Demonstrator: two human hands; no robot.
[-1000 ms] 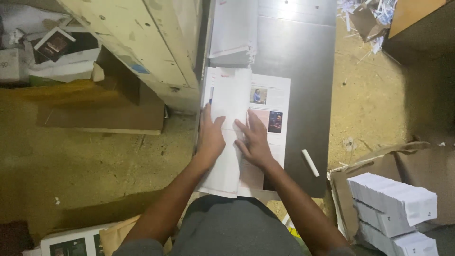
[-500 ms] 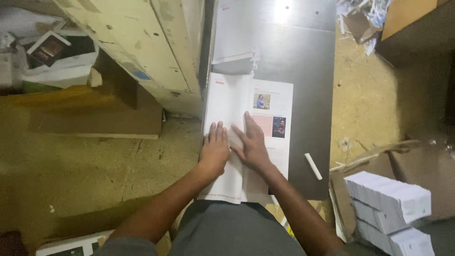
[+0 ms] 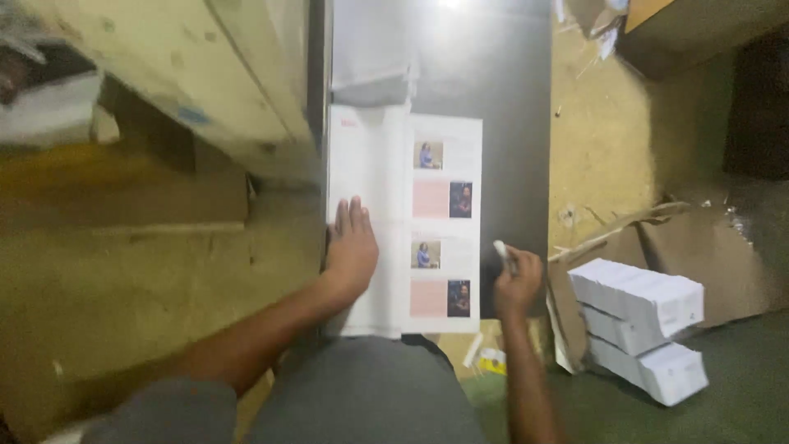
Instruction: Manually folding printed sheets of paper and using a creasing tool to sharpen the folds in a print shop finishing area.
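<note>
A large white printed sheet (image 3: 427, 222) with small photos and pink blocks lies on a dark metal table (image 3: 509, 99). My left hand (image 3: 352, 247) rests flat on the sheet's left part, fingers together and pointing away from me. My right hand (image 3: 518, 275) is off the sheet at its right edge, closed around a small white stick-like tool (image 3: 501, 251). The sheet's left half looks folded over or stacked, slightly raised.
A stack of white paper (image 3: 370, 57) sits at the table's far end. Bundles of white sheets (image 3: 641, 325) lie in torn cardboard (image 3: 657, 238) on the floor to the right. A worn cream machine body (image 3: 205, 74) stands to the left. Scraps litter the floor.
My right hand left the sheet, moved right and picked up the white stick that lay on the table. My left hand stayed pressing the sheet. The view shifted closer.
</note>
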